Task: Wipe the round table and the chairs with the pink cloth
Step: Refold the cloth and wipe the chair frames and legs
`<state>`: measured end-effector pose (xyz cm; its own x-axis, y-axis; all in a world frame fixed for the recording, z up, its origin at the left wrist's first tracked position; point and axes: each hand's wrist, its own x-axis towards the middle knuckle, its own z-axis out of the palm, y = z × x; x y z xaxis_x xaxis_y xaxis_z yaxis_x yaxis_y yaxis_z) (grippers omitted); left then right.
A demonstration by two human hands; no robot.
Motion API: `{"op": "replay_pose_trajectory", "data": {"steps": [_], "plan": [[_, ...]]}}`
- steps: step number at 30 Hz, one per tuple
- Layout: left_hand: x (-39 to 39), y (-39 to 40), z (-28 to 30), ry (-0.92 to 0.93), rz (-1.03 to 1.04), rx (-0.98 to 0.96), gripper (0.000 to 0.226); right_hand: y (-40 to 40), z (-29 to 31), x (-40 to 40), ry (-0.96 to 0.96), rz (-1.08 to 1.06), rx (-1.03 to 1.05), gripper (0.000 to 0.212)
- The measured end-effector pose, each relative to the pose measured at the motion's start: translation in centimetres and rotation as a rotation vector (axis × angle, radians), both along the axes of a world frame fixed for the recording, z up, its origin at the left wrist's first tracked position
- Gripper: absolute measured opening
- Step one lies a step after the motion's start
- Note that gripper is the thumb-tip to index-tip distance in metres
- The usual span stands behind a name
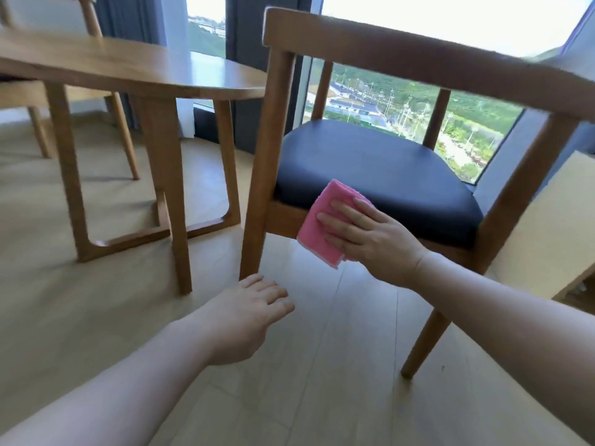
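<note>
Left hand (pixel 244 317): fingers loose, holding nothing, low by the chair leg; possibly on the floor.
Right hand (pixel 370 238): fingers straight, pressing the pink cloth (pixel 317 225).
Cloth: soft, light, folded; best held flat-palmed.
Chair (pixel 380 169): cloth on seat's front edge.
Round table (pixel 128 64): beyond, left.

Open wooden floor (pixel 322 365) lies below the chair (pixel 380 175); its front legs flank that gap, the round worktop (pixel 135 69) close left.

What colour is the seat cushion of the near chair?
The seat cushion is dark navy, almost black, on a light brown wooden frame; the head view shows it.
</note>
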<state>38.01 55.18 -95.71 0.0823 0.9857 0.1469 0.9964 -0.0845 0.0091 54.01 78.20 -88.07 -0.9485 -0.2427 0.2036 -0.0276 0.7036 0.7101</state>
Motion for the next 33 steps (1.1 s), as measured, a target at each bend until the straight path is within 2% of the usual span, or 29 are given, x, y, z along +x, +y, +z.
{"op": "replay_pose_trajectory", "data": {"steps": [3, 6, 10, 14, 19, 22, 26, 33], "plan": [[-2.3, -1.4, 0.1, -0.016, 0.016, 0.032, 0.054, -2.2, 2.7, -4.3, -0.07, 0.058, 0.068, 0.058], [-4.2, -2.0, -0.1, -0.094, 0.043, 0.044, 0.057, -3.7, 6.6, -7.4, -0.056, 0.097, 0.136, 0.063], [-5.4, -2.0, 0.0, -0.102, 0.04, 0.095, 0.055, -4.3, 13.5, -10.6, 0.071, 0.189, 0.236, 0.042], [-5.6, -1.5, 0.4, -0.119, 0.034, 0.156, 0.052, -4.9, 16.4, -12.9, 0.008, 0.095, 0.314, 0.037], [-5.5, -1.3, 0.1, -0.136, 0.043, 0.146, 0.052, -5.3, 11.8, -13.0, -0.017, 0.073, 0.239, 0.047], [-5.9, -1.7, 0.0, -0.154, 0.074, 0.101, 0.055, -5.4, 7.8, -12.8, -0.105, 0.017, 0.215, 0.058], [-6.1, -2.7, -0.3, -0.089, 0.089, 0.032, 0.056, -5.9, 2.6, -12.7, -0.198, -0.035, 0.219, 0.068], [-6.7, -4.0, -1.3, -0.053, 0.092, 0.006, 0.052, -6.3, -3.6, -13.8, -0.338, -0.16, 0.312, 0.068]]}}
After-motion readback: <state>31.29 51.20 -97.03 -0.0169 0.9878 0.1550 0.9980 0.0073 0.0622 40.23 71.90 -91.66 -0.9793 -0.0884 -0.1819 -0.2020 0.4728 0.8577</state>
